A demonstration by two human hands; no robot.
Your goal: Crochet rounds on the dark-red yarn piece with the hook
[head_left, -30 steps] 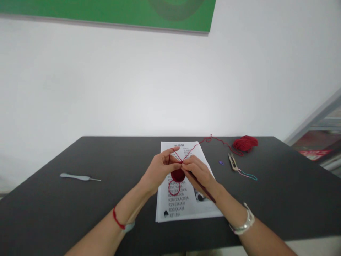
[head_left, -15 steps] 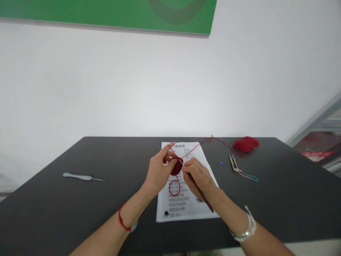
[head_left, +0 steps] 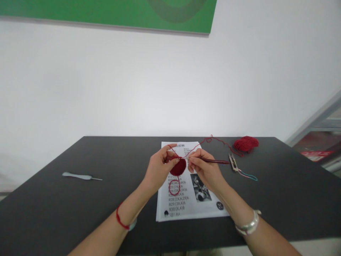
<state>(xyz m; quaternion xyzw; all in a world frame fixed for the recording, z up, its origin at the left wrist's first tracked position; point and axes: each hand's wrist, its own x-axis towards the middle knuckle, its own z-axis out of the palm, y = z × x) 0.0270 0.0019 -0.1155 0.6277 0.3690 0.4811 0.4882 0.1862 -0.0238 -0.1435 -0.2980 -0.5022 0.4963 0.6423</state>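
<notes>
A small round dark red crocheted piece (head_left: 178, 167) is pinched in my left hand (head_left: 159, 167), with a strand of red yarn running over the raised index finger. My right hand (head_left: 205, 169) grips a crochet hook (head_left: 216, 161) with a dark red handle, which lies nearly level. The hook's metal tip meets the top edge of the piece. A looped yarn tail (head_left: 174, 187) hangs below it, over printed sheets of paper (head_left: 183, 209) with text and a photo.
A red yarn ball (head_left: 246, 144) rests at the back right, its strand trailing to my hands. Thread snips (head_left: 233, 163) with a cord lie before it. On the left of the dark table (head_left: 119, 156) is a grey-handled hook (head_left: 81, 176).
My right hand has turned and shifted slightly right, swinging the hook's handle from steeply slanted to nearly level. The red piece now shows more of its round face, and the photo on the paper is uncovered.
</notes>
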